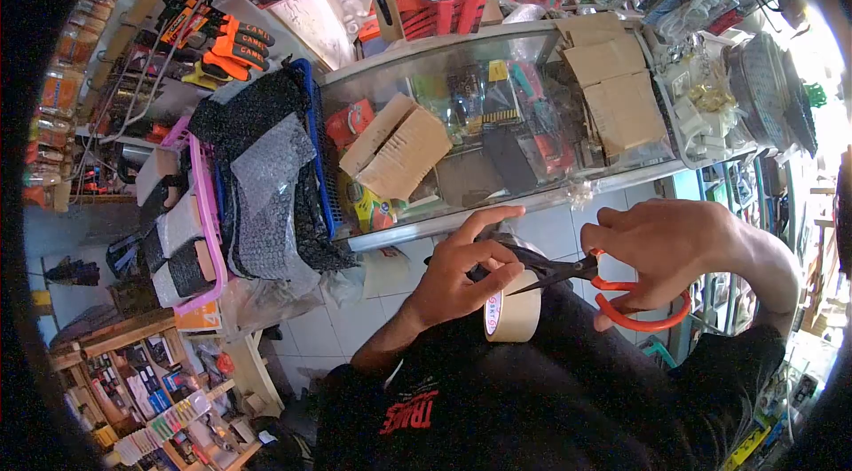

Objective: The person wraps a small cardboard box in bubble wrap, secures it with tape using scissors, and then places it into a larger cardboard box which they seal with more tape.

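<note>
1. The left hand point(450, 286) gripped the tape roll point(518, 317), its thumb and fingers gathered at the roll's upper edge, with the index finger extended above them.
2. The tape roll, beige with a printed label inside its core, sat in front of the dark shirt point(532, 400), between the person and the tabletop point(410, 230).
3. The right hand point(670, 245) held the scissors point(583, 270) by their orange handles, fingers curled around and through the loops.
4. The dark blades stood parted and pointed toward the left hand; the lower one reached across the upper part of the tape roll. Whether it touched the tape could not be told.
5. Beyond the hands, the glass-topped tabletop bore a brown cardboard box point(404, 152) toward its left end and flattened cardboard point(621, 103) toward its right end.
6. A red packet point(350, 122) lay just beside the box.
7. Left of the tabletop stood a blue basket point(317, 147), with black bubble wrap point(235, 121) and clear bubble wrap point(273, 178) heaped over it.
8. Farther left, a pink basket point(209, 221) held wrapped items point(182, 227).
9. Pale floor tiles point(333, 329) showed below the tabletop.
</note>
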The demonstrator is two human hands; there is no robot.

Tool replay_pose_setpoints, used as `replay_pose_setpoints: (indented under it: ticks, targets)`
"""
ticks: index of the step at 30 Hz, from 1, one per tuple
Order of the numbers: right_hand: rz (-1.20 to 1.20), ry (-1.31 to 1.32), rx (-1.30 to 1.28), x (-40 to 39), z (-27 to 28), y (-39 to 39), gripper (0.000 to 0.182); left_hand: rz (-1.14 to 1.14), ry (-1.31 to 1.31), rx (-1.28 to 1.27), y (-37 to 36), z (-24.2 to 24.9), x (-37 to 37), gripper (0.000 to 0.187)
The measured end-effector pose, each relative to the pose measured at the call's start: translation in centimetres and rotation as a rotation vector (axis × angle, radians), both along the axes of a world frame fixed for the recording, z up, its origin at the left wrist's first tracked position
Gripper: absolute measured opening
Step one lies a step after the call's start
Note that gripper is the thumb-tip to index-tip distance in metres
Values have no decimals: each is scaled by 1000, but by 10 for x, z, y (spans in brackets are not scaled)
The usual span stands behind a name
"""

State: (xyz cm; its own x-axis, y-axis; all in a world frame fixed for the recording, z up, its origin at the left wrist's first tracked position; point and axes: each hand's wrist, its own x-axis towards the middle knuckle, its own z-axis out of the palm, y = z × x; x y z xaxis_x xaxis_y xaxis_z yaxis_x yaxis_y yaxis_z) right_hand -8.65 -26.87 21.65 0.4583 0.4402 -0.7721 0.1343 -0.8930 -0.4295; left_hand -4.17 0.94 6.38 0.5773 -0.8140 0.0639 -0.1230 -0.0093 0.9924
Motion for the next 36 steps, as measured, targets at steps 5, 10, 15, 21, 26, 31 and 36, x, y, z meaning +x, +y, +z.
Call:
replay_pose_setpoints:
  ticks: [5,10,15,21,26,31,36]
  targets:
    - [45,17,34,4,-11,7,94,-16,60,-14,3,1,-1,16]
    - [75,38,46,11,-12,18,86,-42,-8,-36,4,-1,1,21]
    - [84,47,50,13,-13,21,86,-44,-6,-57,5,2,2,22]
    - [62,107,46,18,-11,24,85,-58,15,-46,8,1,3,23]
    - [45,118,53,18,-10,24,82,-72,68,-3,9,5,5,18]
    - [4,107,70,13,-13,21,75,-63,72,-20,8,4,5,19]
    - [-5,94,90,9,-14,18,61,-57,64,-35,9,2,6,21]
